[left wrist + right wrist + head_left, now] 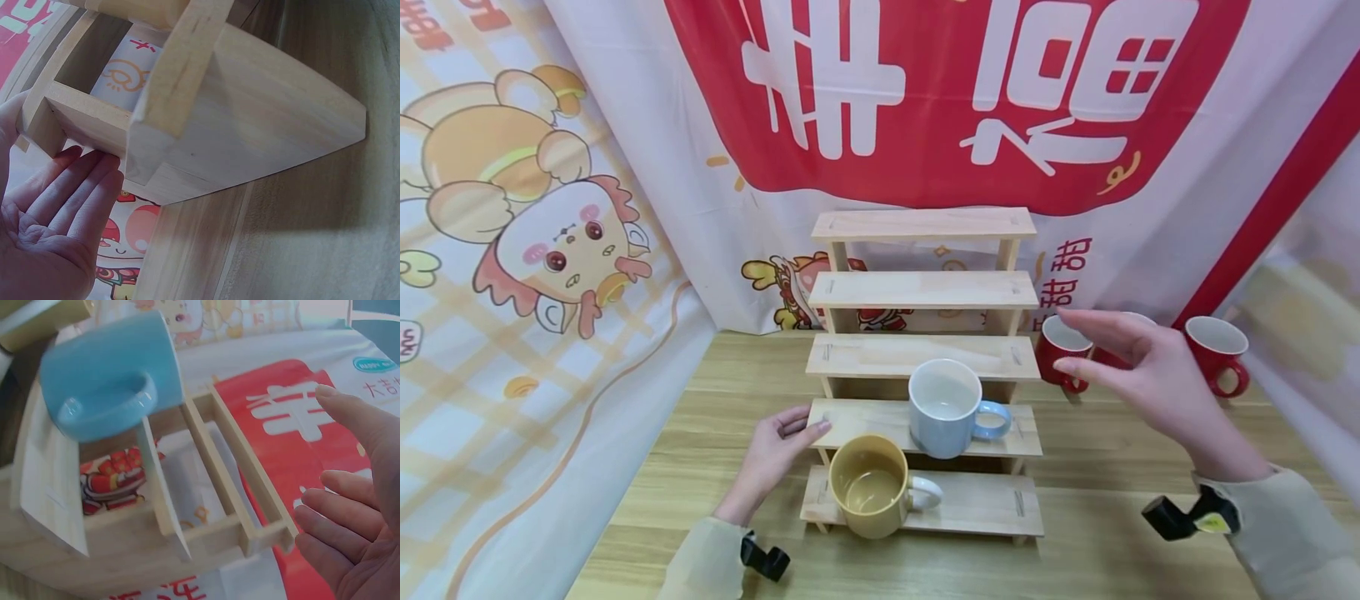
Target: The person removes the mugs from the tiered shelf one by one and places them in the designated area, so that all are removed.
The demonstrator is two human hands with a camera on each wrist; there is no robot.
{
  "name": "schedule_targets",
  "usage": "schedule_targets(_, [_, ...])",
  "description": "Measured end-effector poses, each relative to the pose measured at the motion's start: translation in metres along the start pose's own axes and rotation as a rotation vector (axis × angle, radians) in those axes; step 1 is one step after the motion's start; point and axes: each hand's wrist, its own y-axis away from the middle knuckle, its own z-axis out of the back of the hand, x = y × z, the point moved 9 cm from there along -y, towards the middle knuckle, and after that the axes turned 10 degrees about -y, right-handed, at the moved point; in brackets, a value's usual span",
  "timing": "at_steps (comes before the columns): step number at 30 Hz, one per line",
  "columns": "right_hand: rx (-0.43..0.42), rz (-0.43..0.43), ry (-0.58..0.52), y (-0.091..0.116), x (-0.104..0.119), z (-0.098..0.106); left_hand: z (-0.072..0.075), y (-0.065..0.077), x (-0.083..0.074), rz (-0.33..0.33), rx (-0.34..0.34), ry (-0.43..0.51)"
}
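A stepped wooden rack [925, 358] stands on the table. My left hand [775, 450] grips the left end of its second step from the bottom, thumb on top; the left wrist view shows its fingers [81, 187] against the wood from below. On that step sits a light blue mug [945, 408], handle to the right. One step lower stands a yellow mug [868, 487] with a white handle. My right hand [1150, 375] hovers right of the rack near red mugs, thumb and fingers apart, holding nothing. The right wrist view shows its fingers [337, 519] beyond the rack's top step.
Right of the rack are a red mug [1048, 358] close to it and another red mug [1213, 354] farther right. A third between them is largely hidden behind my right hand. Printed cloth [760, 225] hangs behind and along both sides of the wooden table [715, 400].
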Motion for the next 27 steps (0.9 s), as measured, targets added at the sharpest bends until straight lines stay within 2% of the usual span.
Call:
schedule_targets(5, [0.076,0.037,-0.023,0.004,0.005,-0.023,0.001,0.000,-0.001,-0.006,-0.006,-0.003])
schedule_targets(13, [0.173,0.031,-0.079,0.012,0.001,-0.050,0.000,-0.001,0.001,-0.002,0.000,0.008])
schedule_targets(22, [0.199,-0.013,-0.105,0.020,-0.010,-0.066,-0.001,0.000,-0.001,-0.002,0.003,0.007])
schedule_targets(27, [0.201,-0.043,-0.165,0.024,-0.023,-0.078,0.000,0.001,-0.001,-0.001,0.000,-0.001])
